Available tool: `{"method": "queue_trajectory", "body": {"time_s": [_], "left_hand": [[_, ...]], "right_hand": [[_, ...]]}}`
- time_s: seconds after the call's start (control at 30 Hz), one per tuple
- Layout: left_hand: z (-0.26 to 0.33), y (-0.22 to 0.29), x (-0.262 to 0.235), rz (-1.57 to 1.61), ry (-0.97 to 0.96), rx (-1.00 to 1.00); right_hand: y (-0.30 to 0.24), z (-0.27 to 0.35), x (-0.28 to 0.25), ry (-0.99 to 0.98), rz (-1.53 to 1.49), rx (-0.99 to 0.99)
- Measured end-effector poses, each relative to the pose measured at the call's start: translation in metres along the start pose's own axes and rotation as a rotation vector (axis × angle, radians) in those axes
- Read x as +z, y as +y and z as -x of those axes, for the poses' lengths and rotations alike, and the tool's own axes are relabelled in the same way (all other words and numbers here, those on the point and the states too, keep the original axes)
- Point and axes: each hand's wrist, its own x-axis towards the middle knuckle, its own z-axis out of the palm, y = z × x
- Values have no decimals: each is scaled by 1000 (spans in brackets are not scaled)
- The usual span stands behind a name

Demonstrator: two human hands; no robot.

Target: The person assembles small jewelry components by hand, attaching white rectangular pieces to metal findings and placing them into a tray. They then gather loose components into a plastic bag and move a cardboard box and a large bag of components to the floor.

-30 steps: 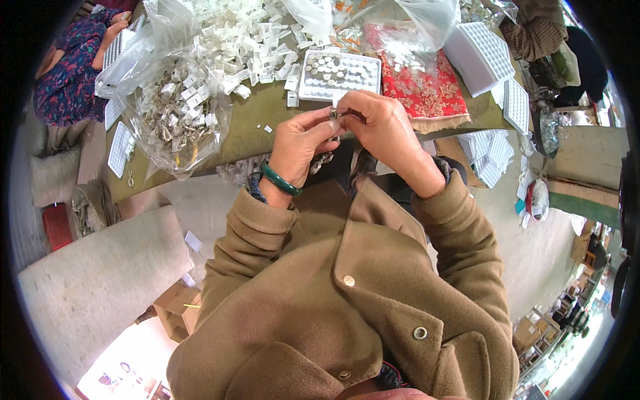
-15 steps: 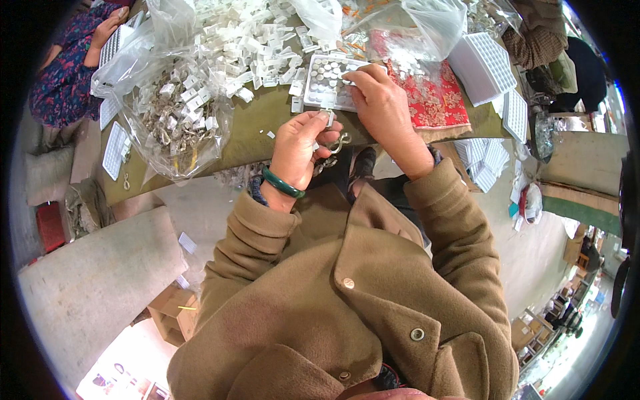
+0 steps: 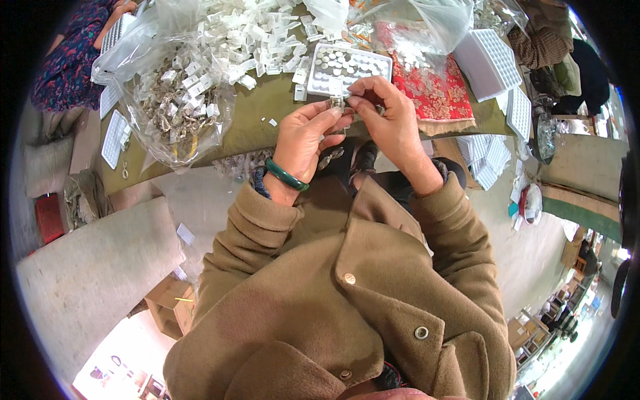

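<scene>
My left hand (image 3: 303, 137), with a green bangle at its wrist, pinches a small clear-and-white plastic piece (image 3: 337, 103) between thumb and fingers. Shiny metal links (image 3: 331, 157) hang below its fingers. My right hand (image 3: 388, 115) meets it at the piece, thumb and index finger pressed together; whatever they hold is too small to make out. Just beyond both hands lies a white tray (image 3: 389, 71) with several round silvery-white discs (image 3: 339, 60) in it.
A heap of white plastic pieces (image 3: 250, 33) covers the table's far side. To the left sits a clear bag of metal-and-white parts (image 3: 177, 110). A red patterned cloth (image 3: 440, 100) and stacked white trays (image 3: 485, 67) are on the right. Another person's patterned sleeve (image 3: 77, 63) shows far left.
My right hand has come back from over the tray to the plastic piece in my left hand. My left hand has shifted slightly right, and the piece now stands more upright.
</scene>
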Motion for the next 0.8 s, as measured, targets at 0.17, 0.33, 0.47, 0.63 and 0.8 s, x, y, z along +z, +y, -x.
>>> {"method": "queue_trajectory", "body": {"time_s": [0.17,0.33,0.47,0.63,0.8], "left_hand": [[9,-4,9,-21,-41,11],[14,-8,11,-41,-30,10],[16,-15,12,-28,-16,79],[18,-27,15,-122,-4,213],[22,-27,12,-131,-60,265]], "right_hand": [[-5,11,1,100,264,-262],[-4,16,-6,50,432,-496],[-5,18,-10,0,434,-522],[-7,20,-16,-95,269,-245],[-5,18,-19,-87,-321,223]]}}
